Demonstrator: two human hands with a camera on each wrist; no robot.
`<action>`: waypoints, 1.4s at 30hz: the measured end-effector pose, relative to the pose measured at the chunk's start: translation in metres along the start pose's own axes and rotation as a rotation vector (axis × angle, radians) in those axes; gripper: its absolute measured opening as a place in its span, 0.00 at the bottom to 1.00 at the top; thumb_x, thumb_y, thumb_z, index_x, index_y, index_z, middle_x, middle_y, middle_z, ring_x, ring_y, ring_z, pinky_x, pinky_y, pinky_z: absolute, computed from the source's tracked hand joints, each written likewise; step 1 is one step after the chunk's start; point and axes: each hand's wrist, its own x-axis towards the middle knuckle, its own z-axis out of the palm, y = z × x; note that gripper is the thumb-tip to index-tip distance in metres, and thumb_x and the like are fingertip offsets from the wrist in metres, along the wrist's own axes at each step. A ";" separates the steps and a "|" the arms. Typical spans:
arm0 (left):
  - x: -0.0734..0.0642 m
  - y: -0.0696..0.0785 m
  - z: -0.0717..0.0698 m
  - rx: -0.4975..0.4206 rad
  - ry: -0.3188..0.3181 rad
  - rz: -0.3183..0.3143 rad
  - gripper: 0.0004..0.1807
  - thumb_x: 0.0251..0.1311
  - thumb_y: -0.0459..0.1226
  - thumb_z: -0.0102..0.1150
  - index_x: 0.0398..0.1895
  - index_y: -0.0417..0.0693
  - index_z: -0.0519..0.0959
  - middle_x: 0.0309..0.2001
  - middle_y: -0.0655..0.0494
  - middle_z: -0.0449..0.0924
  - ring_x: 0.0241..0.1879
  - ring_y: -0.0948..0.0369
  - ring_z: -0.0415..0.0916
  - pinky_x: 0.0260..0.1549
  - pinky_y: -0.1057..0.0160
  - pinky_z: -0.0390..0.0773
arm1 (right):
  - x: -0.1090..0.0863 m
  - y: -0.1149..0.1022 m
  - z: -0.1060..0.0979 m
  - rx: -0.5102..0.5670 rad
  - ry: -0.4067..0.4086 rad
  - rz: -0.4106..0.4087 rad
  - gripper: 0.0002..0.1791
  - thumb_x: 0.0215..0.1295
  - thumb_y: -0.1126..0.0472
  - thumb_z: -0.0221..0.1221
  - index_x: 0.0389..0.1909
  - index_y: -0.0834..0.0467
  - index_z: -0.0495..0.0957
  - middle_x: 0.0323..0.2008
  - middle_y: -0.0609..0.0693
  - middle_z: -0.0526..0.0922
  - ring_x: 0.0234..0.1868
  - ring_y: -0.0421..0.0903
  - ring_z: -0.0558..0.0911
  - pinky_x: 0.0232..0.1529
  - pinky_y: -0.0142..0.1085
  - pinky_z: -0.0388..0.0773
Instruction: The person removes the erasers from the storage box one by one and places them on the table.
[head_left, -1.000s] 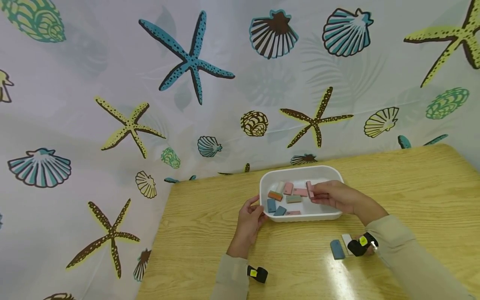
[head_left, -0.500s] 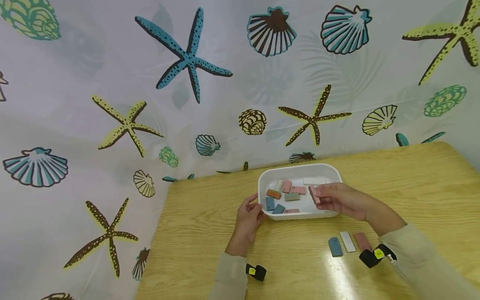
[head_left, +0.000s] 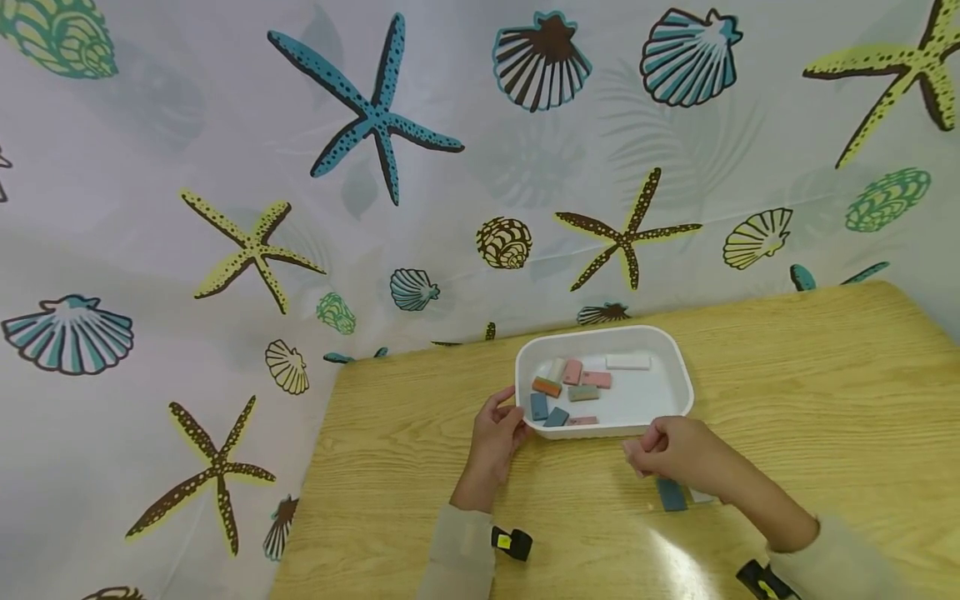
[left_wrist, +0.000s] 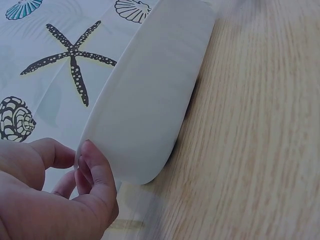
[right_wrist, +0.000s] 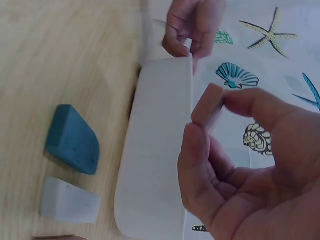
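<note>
My left hand point(head_left: 491, 446) grips the left end of a white plastic tub point(head_left: 652, 396), thumb and fingers pinching its rim point(left_wrist: 80, 150). Held between thumb and fingertips of my right hand point(head_left: 686, 454) is a pink eraser point(right_wrist: 209, 105), in front of the tub's near wall. Below that hand on the table lie a blue eraser point(right_wrist: 72, 140) and a white eraser point(right_wrist: 70, 200), side by side; a reddish-pink one point(right_wrist: 60, 238) shows at the frame's bottom. In the head view the right hand partly covers this row.
Inside the tub, mostly toward its left, are several erasers: pink point(head_left: 596, 380), orange point(head_left: 547, 387), grey-green point(head_left: 583, 392), blue point(head_left: 539, 407) and white point(head_left: 628, 362). The wooden table point(head_left: 405, 433) meets a shell-patterned curtain point(head_left: 435, 208) behind and at left.
My right hand has brought the pink eraser out from over the tub, toward the table's front, now above the row of erasers. The left hand keeps hold of the tub's rim.
</note>
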 end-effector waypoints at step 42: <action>-0.001 0.002 0.001 -0.017 0.012 -0.015 0.22 0.64 0.30 0.50 0.61 0.47 0.69 0.48 0.37 0.69 0.35 0.57 0.74 0.39 0.60 0.77 | -0.010 0.009 0.075 -0.399 0.298 0.097 0.19 0.53 0.65 0.59 0.11 0.55 0.61 0.11 0.48 0.63 0.13 0.43 0.65 0.13 0.34 0.61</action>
